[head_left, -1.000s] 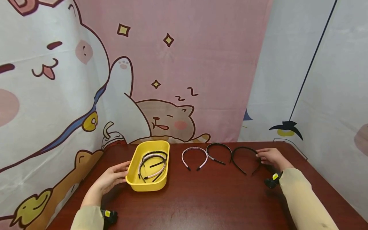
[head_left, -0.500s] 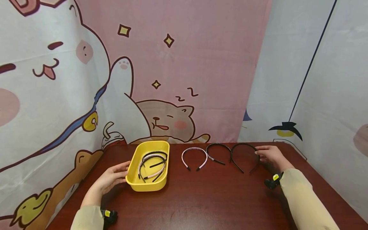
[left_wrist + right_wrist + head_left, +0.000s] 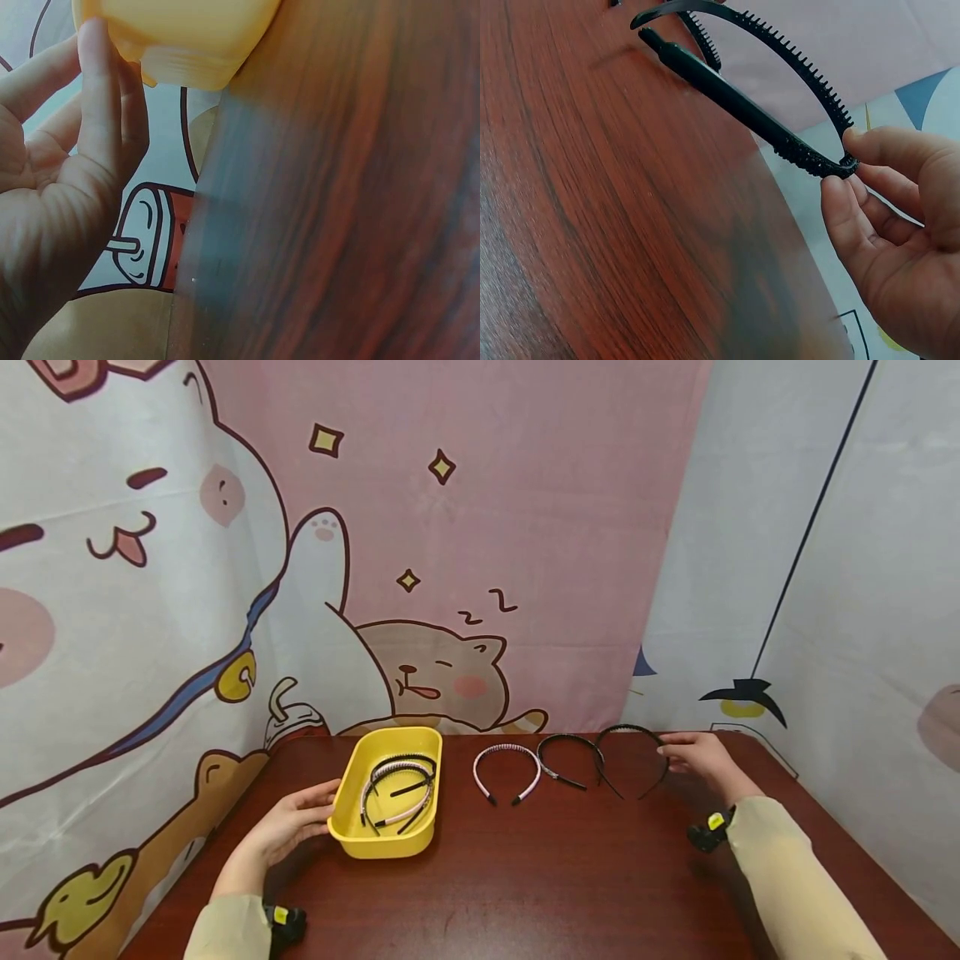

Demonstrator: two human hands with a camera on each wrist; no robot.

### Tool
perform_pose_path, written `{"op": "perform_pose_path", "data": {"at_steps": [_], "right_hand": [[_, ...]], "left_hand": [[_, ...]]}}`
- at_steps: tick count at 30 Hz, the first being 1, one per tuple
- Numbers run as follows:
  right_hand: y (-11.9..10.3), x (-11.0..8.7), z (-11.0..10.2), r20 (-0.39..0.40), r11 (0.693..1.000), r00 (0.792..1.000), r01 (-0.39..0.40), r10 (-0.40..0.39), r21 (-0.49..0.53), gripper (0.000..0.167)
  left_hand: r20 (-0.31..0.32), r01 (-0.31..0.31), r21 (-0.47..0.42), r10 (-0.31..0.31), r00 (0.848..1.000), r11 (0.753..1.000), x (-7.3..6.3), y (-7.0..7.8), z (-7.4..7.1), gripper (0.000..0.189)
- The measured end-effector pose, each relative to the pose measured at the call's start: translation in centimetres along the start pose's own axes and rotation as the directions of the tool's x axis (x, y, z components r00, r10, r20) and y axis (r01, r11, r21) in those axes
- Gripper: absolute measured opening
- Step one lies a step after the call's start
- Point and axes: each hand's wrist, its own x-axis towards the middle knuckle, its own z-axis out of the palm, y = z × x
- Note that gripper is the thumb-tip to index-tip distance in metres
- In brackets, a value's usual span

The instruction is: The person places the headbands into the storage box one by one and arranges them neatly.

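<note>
My right hand [image 3: 701,760] pinches a black toothed headband [image 3: 628,727] between thumb and fingertips at its curve. In the right wrist view, this headband [image 3: 727,101] slants above the tabletop, its ends pointing away and one side beaded near the fingertips [image 3: 838,191]. Just left of it lies another black headband [image 3: 567,737] with a silvery part, then a pink one [image 3: 507,747] with dark tips. Over on the left, my left hand [image 3: 292,822] touches the outer wall of a yellow basket [image 3: 386,847] with its fingertips. Several black and pink headbands [image 3: 405,766] lie inside the basket.
The dark red wooden table [image 3: 540,893] runs back to a cloth backdrop [image 3: 570,543] printed with cartoon cats. Each wrist wears a black strap with a small device, such as the right one [image 3: 708,833].
My right hand has moved slightly back and left, carrying the black headband up toward the table's rear edge beside the other black one. The left hand and basket stay put.
</note>
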Motion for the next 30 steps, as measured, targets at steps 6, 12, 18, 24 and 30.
{"op": "perform_pose_path", "data": {"at_steps": [6,12,18,24,30], "right_hand": [[-0.1,-0.1,0.8,-0.007,1.000,1.000,0.019,-0.018,0.003,0.052],[-0.6,-0.4,1.7,-0.021,0.999,1.000,0.023,-0.022,0.043,0.052],[-0.7,-0.3,2.3,-0.018,0.997,0.999,0.043,-0.042,0.058,0.051],[-0.8,-0.1,3.1,-0.004,0.996,0.999,0.048,-0.048,0.070,0.050],[-1.1,-0.2,4.0,0.006,0.995,0.998,0.064,-0.064,0.078,0.051]], "left_hand": [[0.005,0.004,-0.002,-0.004,1.000,1.000,0.0,-0.1,0.0,0.065],[0.002,0.005,0.005,-0.005,1.000,1.000,0.0,0.0,0.0,0.065],[0.009,-0.012,0.010,0.012,1.000,1.000,0.0,0.2,0.1,0.064],[-0.001,-0.011,0.017,0.011,1.000,1.000,0.1,0.2,0.2,0.063],[-0.017,0.004,0.014,-0.003,1.000,1.000,0.2,0.0,0.1,0.063]]}}
